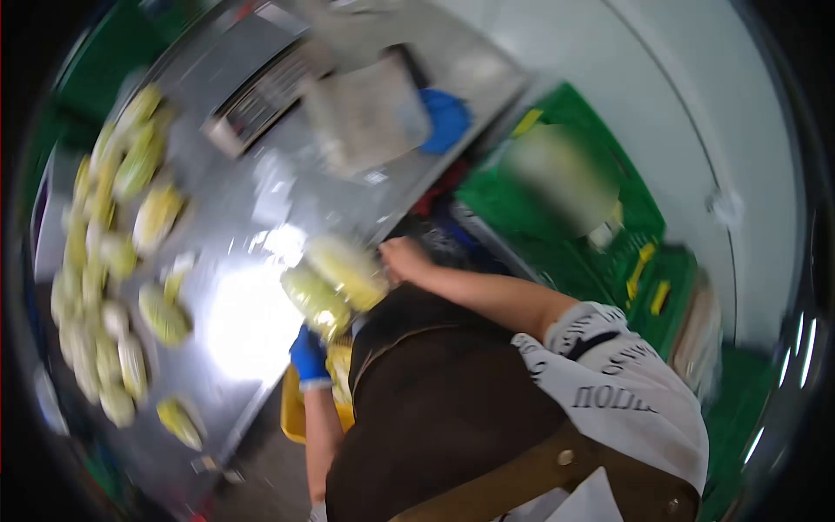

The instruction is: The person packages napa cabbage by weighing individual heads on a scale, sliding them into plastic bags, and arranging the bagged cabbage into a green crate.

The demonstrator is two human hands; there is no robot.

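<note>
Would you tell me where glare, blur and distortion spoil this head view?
In the head view, glare burns the steel table white at the middle; motion blur smears the wrapped cabbages at the table's edge and the cabbage pile on the left; the fisheye lens bends the whole scene, with black corners.

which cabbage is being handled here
On the steel table, go to the edge beside the brown apron. The cabbage there lies between the bare right hand and the blue-gloved left hand, away from the cabbages heaped along the far side.
</note>
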